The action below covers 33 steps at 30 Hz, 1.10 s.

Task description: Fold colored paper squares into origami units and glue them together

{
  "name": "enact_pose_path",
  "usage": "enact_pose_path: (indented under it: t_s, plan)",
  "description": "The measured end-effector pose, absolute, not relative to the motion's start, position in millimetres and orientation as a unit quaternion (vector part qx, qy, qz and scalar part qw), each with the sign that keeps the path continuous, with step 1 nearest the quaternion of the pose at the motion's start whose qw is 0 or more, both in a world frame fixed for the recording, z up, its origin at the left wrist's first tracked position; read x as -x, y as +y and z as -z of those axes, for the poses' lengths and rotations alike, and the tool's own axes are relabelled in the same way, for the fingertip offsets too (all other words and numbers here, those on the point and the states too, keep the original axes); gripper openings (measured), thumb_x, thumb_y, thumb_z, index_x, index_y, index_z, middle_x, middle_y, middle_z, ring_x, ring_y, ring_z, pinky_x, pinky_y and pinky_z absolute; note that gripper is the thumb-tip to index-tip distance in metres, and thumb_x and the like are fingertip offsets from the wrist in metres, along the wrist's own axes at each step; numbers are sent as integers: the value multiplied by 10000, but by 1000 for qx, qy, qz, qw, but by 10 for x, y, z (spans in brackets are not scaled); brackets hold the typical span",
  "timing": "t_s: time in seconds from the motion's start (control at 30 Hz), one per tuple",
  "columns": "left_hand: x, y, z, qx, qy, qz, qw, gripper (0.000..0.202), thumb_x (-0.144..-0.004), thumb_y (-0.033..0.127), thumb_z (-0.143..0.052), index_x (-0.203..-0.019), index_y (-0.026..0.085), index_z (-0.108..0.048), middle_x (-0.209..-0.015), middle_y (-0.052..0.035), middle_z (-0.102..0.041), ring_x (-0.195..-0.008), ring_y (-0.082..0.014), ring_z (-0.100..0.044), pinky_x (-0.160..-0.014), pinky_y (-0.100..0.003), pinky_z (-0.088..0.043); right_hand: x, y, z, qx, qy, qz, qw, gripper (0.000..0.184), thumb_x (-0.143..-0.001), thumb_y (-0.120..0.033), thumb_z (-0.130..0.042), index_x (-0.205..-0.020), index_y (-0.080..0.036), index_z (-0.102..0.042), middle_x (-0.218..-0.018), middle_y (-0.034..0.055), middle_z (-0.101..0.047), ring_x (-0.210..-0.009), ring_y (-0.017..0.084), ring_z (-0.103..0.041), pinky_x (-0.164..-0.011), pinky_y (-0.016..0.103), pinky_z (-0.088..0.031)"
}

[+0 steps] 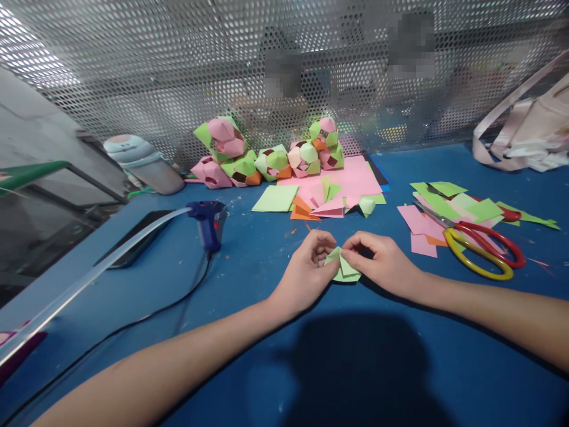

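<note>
A piece of folded light green paper (347, 273) is held between my two hands, low over the blue table (249, 356). My left hand (309, 267) pinches its left side, thumb in front. With thumb and fingertips, my right hand (382, 258) grips its upper right edge. The fingers partly hide the paper. Just beyond the hands lie a light green paper stack (275, 198), pink folded pieces (329, 207), orange scraps (301, 209) and a small pale green folded piece (367, 206).
Folded paper balls (275, 161) are piled at the back before a perforated metal screen (178, 77). Left are a blue glue gun (208, 225) with its cord, a dark tablet-like object (137, 240) and a tumbler (144, 163). Scissors (480, 249) lie by paper scraps (418, 222) at right.
</note>
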State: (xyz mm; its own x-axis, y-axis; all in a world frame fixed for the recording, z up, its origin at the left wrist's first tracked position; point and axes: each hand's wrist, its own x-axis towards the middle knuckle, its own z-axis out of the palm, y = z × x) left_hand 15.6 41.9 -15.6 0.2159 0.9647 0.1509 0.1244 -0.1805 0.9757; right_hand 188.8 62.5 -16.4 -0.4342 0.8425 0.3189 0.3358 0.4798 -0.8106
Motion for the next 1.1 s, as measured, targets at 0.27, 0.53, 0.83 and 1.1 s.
enact_pose_path:
  t_s: [0.27,0.53,0.83,1.1]
  plan:
    - [-176,401,105,-609,451,-435,486,174,-776,134,-585,-909,172,-480,-807,22,-515,-694,-71,-494,-595,-182,-390,-1890,638,200,375,-803,-268,378,119,-874,-175,-541,-779,-161,-610,-727,-10,-618,-669,96,-553,-636,220,-404]
    - [-182,396,89,-603,462,-416,500,148,-779,192,-622,-887,154,-527,-750,31,-506,-663,-71,-458,-588,-183,-382,-1932,644,227,325,-835,-205,393,151,-907,-201,-518,-814,-157,-627,-728,5,-606,-674,100,-547,-657,231,-402]
    - [-138,426,114,-613,502,-437,426,106,-791,227,-618,-821,155,-545,-711,35,-507,-632,-77,-440,-583,-199,-373,-1898,638,193,357,-825,-246,363,111,-865,-209,-542,-778,-159,-587,-696,-4,-569,-630,103,-511,-605,235,-399]
    - [-147,418,124,-629,509,-411,419,66,-782,216,-595,-802,163,-562,-678,30,-512,-601,-93,-438,-549,-211,-356,-1898,645,248,346,-840,-194,370,139,-878,-187,-525,-764,-169,-602,-679,-3,-576,-637,111,-500,-625,252,-375]
